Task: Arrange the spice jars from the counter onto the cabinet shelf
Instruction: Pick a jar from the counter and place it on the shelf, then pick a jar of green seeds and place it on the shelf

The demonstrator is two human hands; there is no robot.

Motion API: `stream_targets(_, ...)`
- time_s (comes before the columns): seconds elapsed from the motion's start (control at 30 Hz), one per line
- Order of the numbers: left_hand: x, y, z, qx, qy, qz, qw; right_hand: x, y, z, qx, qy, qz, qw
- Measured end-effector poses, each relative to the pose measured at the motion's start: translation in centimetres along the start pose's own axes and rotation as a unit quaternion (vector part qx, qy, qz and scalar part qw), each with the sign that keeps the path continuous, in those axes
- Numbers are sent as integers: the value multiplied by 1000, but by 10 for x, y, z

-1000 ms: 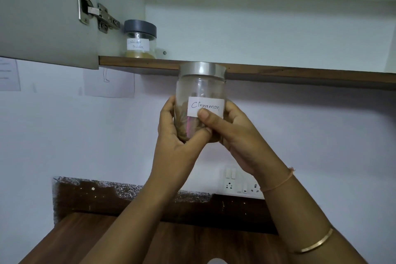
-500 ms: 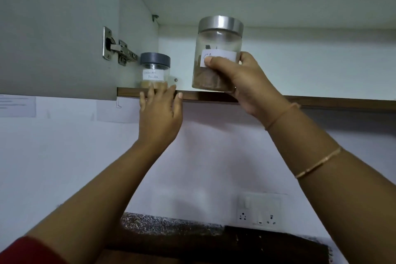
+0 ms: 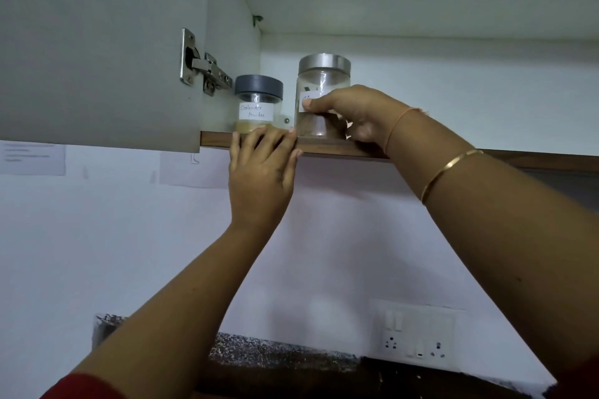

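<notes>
The clear cinnamon jar (image 3: 319, 87) with a silver lid stands on the cabinet shelf (image 3: 340, 150). My right hand (image 3: 359, 116) grips it around the label, thumb across the front. To its left stands a smaller jar (image 3: 257, 104) with a dark grey lid and a label reading coriander powder. My left hand (image 3: 261, 172) rests flat against the shelf's front edge, its straight fingers just below the small jar.
The open cabinet door (image 3: 97, 42) with its metal hinge (image 3: 202, 71) hangs at the left. The shelf runs on to the right of the jars. On the wall below sit a switch-and-socket plate (image 3: 418, 337) and a dark backsplash (image 3: 275, 353).
My right hand has carried the cinnamon jar from in front of the shelf up onto it, beside the coriander jar. My left hand let go of the jar and moved to the shelf edge.
</notes>
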State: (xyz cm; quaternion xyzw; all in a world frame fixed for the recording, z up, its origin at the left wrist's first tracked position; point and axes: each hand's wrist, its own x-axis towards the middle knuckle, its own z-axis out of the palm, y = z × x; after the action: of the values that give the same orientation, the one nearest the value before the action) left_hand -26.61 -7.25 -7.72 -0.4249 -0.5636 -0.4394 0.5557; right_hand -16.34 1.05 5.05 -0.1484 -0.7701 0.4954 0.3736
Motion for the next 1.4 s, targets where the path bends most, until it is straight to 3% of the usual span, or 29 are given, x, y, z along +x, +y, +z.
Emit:
stream_targets(0.2, -3, -2, 7, -24, 26, 5, 999, 26, -2, 14, -102, -9, 95, 990)
stream_targets(0.37, -4, -4, 13, -19, 57, 24, 998, 40, -1, 22, -163, 0, 101, 981)
stream_targets(0.63, -6, -4, 18, -19, 82, 32, 996, 33, -1, 21, -172, -3, 93, 981)
stream_targets(0.8, -5, 0, 10, -28, 48, 23, 998, 8, -7, 16, -318, 3, 94, 943)
stream_targets(0.97, -10, 9, 0, -37, -43, -20, 998, -26, -5, 11, -344, 86, 10, 935)
stream_targets(1.13, -24, 28, -7, 5, -122, -87, 989, -69, 23, 17, -495, 213, -161, 827)
stream_targets(1.23, -47, 49, -10, -45, -160, -128, 978, -92, 61, 15, -536, 243, -266, 763)
stream_targets(1.33, -91, 68, -14, -163, -165, -189, 954, -121, 112, 14, -483, 236, -316, 782)
stream_targets(1.4, -132, 79, -15, -200, -172, -219, 939, -143, 156, 13, -460, 212, -291, 812)
